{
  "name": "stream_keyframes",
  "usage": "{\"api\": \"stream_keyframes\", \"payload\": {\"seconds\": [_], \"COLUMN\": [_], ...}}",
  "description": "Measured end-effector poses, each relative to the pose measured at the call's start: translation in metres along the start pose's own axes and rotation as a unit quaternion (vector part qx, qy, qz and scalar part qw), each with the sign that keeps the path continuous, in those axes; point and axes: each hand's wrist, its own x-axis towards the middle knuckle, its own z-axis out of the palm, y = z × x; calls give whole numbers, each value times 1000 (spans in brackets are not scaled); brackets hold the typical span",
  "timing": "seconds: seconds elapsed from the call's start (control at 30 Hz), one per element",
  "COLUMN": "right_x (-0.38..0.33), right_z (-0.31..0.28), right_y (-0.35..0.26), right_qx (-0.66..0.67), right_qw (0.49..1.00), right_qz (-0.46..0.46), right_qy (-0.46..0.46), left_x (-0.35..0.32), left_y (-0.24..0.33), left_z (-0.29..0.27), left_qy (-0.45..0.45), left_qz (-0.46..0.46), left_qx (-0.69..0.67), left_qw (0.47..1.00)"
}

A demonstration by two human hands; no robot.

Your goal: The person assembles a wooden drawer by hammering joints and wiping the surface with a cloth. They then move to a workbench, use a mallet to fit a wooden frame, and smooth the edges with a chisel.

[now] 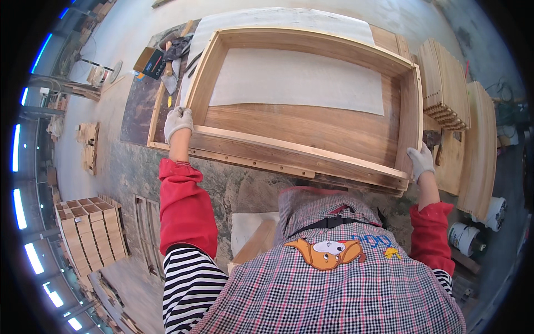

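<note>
A shallow rectangular wooden frame [300,151], like a drawer box, rests tilted over the work table in front of me. Inside its four walls show a white sheet [295,78] and a brown wood surface [311,128]; whether that is the frame's own bottom I cannot tell. My left hand [178,122], in a pale work glove, is closed round the near left corner. At the near right corner my right hand [421,160], gloved too, grips the outer side, with some fingers hidden.
Left on the table lie a dark box [149,62], a hammer-like wooden handle [168,65] and a small yellow-ended tool [169,101]. Stacked wooden boards [445,83] stand at the right, with white buckets [464,238] below. A stack of wooden boxes [92,234] sits on the floor left.
</note>
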Motion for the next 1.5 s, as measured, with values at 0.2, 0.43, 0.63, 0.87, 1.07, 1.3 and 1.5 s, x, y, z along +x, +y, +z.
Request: {"api": "stream_keyframes", "payload": {"seconds": [0.2,0.43,0.63,0.87,1.07,1.3,1.5], "right_x": [10,2,-17,-14,-28,-31,-49], "right_z": [-2,11,13,-1,7,-48,-113], "right_y": [-9,-25,-53,-45,-47,-2,67], "right_qx": [-44,-285,-335,-335,-352,-31,95], "right_qw": [997,955,938,942,935,999,987], "right_qz": [-41,10,57,11,8,-37,123], "right_qy": [41,87,65,5,51,-21,33], "left_x": [-5,2,23,30,-96,-230,-260], "left_y": [4,-27,-68,-74,89,282,326], "left_z": [-3,35,49,60,42,29,62], "left_qy": [-28,26,-2,-15,119,-368,-382], "left_qz": [0,40,62,54,275,559,574], "left_qx": [-13,-14,-90,-79,30,-66,55], "left_qw": [1000,999,994,995,954,740,722]}}
